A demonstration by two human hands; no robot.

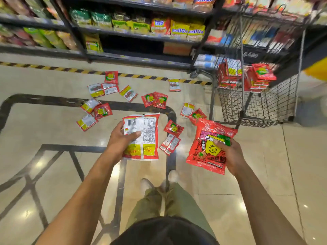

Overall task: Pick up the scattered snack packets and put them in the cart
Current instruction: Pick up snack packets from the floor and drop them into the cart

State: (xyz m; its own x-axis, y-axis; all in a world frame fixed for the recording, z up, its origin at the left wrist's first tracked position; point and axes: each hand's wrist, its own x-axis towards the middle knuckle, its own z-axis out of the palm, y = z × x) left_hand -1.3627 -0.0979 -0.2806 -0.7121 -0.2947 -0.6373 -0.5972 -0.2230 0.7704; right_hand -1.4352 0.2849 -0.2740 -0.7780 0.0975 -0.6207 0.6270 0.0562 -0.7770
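Red packet [210, 147] pinched between right fingers [221, 144].

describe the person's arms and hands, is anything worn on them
Both arms are bare along all that shows, the left arm and the right arm alike: no sleeve comes into view. The left hand and the right hand have no glove, and no watch, band or ring shows. Lower down are a dark top, olive trousers and pale shoes.
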